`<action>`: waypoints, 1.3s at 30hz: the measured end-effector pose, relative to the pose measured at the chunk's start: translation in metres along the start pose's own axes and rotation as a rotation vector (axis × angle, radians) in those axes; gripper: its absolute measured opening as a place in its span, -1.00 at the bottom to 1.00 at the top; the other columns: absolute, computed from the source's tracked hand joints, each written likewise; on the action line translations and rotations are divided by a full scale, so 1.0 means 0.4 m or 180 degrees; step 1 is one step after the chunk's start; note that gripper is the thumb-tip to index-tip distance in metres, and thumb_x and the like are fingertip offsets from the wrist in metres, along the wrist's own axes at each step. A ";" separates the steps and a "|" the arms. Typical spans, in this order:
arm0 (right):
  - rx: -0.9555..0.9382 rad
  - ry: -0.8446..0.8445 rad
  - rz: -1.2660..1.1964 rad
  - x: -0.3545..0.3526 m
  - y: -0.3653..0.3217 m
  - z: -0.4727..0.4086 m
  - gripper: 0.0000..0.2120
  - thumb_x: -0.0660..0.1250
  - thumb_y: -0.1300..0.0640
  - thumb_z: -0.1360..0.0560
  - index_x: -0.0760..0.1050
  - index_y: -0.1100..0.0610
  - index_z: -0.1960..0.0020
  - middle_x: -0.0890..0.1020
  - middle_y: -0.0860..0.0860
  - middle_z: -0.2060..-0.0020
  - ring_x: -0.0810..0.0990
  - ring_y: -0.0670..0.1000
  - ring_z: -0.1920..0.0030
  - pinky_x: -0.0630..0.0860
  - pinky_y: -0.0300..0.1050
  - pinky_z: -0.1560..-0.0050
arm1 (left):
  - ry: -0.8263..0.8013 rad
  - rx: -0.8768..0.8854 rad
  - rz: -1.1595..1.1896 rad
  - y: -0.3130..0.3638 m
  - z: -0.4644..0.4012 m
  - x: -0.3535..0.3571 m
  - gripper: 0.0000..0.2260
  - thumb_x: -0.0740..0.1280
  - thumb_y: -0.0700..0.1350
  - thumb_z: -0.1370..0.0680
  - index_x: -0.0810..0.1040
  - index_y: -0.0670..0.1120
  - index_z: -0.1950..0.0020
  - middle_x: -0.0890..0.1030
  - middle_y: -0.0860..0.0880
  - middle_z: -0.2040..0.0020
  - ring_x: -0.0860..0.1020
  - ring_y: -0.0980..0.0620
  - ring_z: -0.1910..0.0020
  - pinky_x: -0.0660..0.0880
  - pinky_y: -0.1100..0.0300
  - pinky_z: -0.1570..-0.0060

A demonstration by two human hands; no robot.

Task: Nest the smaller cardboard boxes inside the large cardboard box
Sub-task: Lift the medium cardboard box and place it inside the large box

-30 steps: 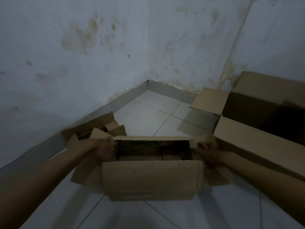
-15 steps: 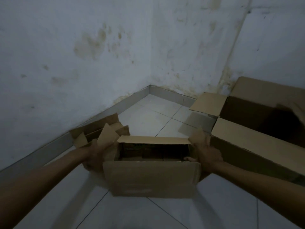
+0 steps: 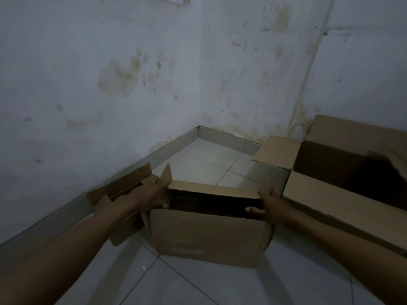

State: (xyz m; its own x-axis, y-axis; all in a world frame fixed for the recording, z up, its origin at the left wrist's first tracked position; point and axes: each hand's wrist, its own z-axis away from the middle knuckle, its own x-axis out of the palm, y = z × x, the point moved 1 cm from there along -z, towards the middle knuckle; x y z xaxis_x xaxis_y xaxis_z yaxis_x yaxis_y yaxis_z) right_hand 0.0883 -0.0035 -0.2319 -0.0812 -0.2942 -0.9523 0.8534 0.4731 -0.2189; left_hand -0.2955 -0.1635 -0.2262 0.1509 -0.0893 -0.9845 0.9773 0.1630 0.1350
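Observation:
A medium brown cardboard box (image 3: 209, 236) with its top open hangs just above the tiled floor in front of me. My left hand (image 3: 149, 197) grips its left end, thumb over the rim. My right hand (image 3: 271, 205) grips its right end, thumb inside the opening. The box's inside is dark and I cannot tell what lies in it. The large cardboard box (image 3: 343, 208) stands open at the right, flaps spread, its interior dark. Another small cardboard box (image 3: 123, 188) with raised flaps sits by the left wall, partly hidden behind my left arm.
Two stained white walls meet in a corner (image 3: 199, 126) ahead, with a grey skirting along the floor. Pale floor tiles (image 3: 211, 164) lie between the boxes and the corner.
Both hands have lifted the medium box off the floor and shifted it up and to the right, toward the large box. The view has tilted upward.

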 end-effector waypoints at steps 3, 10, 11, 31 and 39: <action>0.0133 -0.0041 0.0162 -0.016 0.008 -0.009 -0.44 0.16 -0.23 -0.60 0.32 0.18 -0.38 0.06 0.27 -0.50 0.42 0.27 -0.34 0.46 0.00 -0.27 | -0.0134 -0.0156 0.0140 0.002 -0.048 -0.005 -0.50 0.27 0.06 -0.65 0.31 -0.14 -0.53 0.40 -0.23 -0.42 0.44 -0.23 -0.36 0.43 -0.04 -0.30; 0.0148 0.0462 0.1195 -0.052 -0.067 -0.011 -0.50 0.05 -0.26 -0.61 0.53 0.12 -0.04 0.50 0.16 -0.09 0.55 0.15 0.00 0.47 -0.05 0.13 | 0.0785 -0.0434 0.1295 -0.079 -0.017 -0.030 -0.60 0.13 -0.02 -0.72 0.42 -0.11 -0.53 0.53 -0.20 -0.41 0.49 -0.17 -0.38 0.39 -0.03 -0.36; 0.0036 0.0630 0.1458 -0.061 -0.096 -0.010 -0.50 0.05 -0.27 -0.61 0.53 0.10 0.07 0.53 0.11 0.05 0.55 0.10 0.10 0.44 -0.09 0.19 | 0.1057 -0.0492 0.1361 -0.104 -0.005 -0.038 -0.66 0.12 -0.03 -0.72 0.52 -0.06 -0.43 0.59 -0.18 -0.30 0.55 -0.12 -0.26 0.44 -0.01 -0.27; -0.2117 0.0061 0.1656 0.211 -0.984 -0.202 -0.70 0.18 -0.03 -0.63 0.56 0.06 -0.24 0.55 0.06 -0.17 0.49 0.11 -0.22 0.34 0.06 -0.33 | -0.0320 -0.3322 0.3519 -0.373 0.049 0.210 -0.43 0.31 0.06 -0.63 0.30 -0.15 -0.58 0.33 -0.26 -0.56 0.32 -0.35 -0.51 0.46 -0.22 -0.35; -0.2322 0.0146 0.1598 0.247 -1.047 -0.188 -0.83 0.27 0.15 -0.61 0.62 0.12 -0.09 0.63 0.04 0.04 0.64 0.07 0.03 0.55 -0.05 0.12 | 0.0365 -0.2615 0.1904 -0.460 0.110 0.205 -0.32 0.43 0.02 -0.51 0.25 -0.12 -0.55 0.49 -0.27 -0.41 0.53 -0.29 -0.30 0.54 -0.14 -0.20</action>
State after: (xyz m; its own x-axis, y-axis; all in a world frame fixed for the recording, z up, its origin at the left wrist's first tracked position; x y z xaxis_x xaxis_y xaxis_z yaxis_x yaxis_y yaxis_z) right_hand -0.3158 -0.1683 -0.2502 0.1807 0.1166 -0.9766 0.2542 0.9537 0.1609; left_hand -0.4563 -0.2440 -0.3271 0.5233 0.3153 -0.7917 0.3362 0.7773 0.5318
